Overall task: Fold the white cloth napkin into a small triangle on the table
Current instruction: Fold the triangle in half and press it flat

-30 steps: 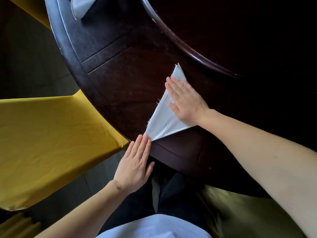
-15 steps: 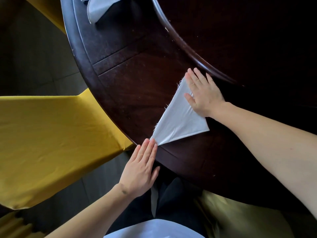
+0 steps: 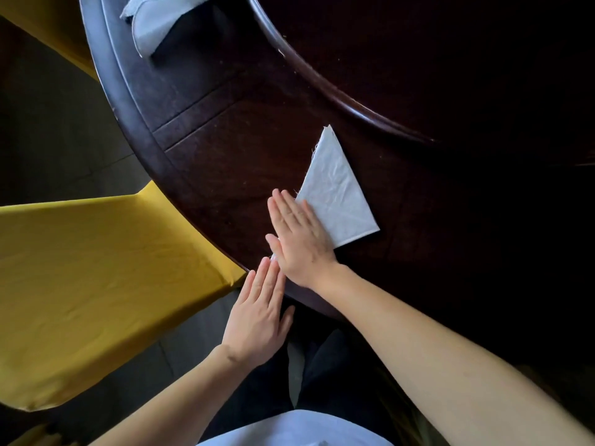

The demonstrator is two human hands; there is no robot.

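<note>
The white cloth napkin (image 3: 336, 191) lies flat on the dark wooden table (image 3: 225, 146), folded into a triangle with its tip pointing away from me. My right hand (image 3: 297, 239) lies palm down, fingers together, on the napkin's near left corner and hides that corner. My left hand (image 3: 259, 313) rests flat at the table's edge just below it, fingertips almost touching the right hand; it holds nothing.
A second white cloth (image 3: 157, 17) sits on the table at the far left. A raised round inner section (image 3: 322, 78) curves across the table behind the napkin. Yellow-covered chairs (image 3: 96, 284) stand to the left, close to the table's rim.
My right hand slid from the napkin's far tip down to its near left corner, uncovering the upper part. The view shifted a little. The left hand stayed at the table's edge.
</note>
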